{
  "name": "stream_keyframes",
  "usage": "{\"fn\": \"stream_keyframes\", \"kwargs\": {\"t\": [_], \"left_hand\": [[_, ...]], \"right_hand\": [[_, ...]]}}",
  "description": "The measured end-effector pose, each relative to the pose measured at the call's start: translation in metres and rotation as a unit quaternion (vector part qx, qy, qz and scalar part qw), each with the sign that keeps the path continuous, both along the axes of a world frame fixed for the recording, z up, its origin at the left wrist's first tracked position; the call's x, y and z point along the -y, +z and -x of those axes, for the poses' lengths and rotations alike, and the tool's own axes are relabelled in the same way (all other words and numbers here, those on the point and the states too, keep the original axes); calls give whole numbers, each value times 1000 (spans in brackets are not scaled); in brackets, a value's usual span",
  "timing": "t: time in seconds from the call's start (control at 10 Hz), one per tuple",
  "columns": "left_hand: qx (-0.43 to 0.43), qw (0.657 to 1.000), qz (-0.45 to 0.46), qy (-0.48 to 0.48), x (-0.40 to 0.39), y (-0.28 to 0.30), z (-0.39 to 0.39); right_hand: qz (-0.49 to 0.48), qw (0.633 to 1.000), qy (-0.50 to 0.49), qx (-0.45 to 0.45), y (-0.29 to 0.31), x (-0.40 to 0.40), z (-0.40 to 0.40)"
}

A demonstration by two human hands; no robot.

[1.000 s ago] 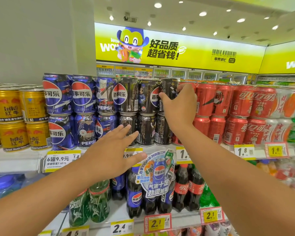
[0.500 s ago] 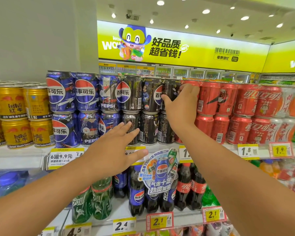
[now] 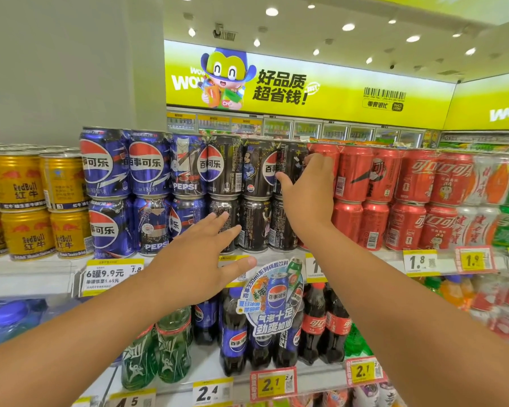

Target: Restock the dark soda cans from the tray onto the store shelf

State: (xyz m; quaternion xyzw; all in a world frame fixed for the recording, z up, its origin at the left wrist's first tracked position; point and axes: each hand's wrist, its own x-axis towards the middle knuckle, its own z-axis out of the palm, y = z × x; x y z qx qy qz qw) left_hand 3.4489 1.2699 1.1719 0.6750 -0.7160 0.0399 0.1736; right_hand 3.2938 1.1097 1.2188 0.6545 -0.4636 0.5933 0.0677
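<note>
Here the right hand (image 3: 307, 190) curls its fingers around the top dark soda can (image 3: 288, 168), just left of the red cans (image 3: 353, 174); contact seems firm. The left hand (image 3: 194, 259) hovers below, fingers spread.

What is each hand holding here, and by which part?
The right hand grips the rightmost top-row black Pepsi can around its side wall, thumb in front. The left hand is spread open, holding nothing.

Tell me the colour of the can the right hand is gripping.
Black, with a red, white and blue roundel; the right hand grips the top-row can. Head view.
</note>
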Motion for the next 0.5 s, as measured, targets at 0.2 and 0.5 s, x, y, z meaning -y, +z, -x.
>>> {"fn": "stream_keyframes", "kwargs": {"t": [0.2,0.5], "left_hand": [[-5,1000,-11,5,-3,-1,-6],[42,999,-18,5,1,-5,-20]], "right_hand": [[-52,998,31,-1,-4,0,9],[-89,989,18,-118,-33,-25,25]]}}
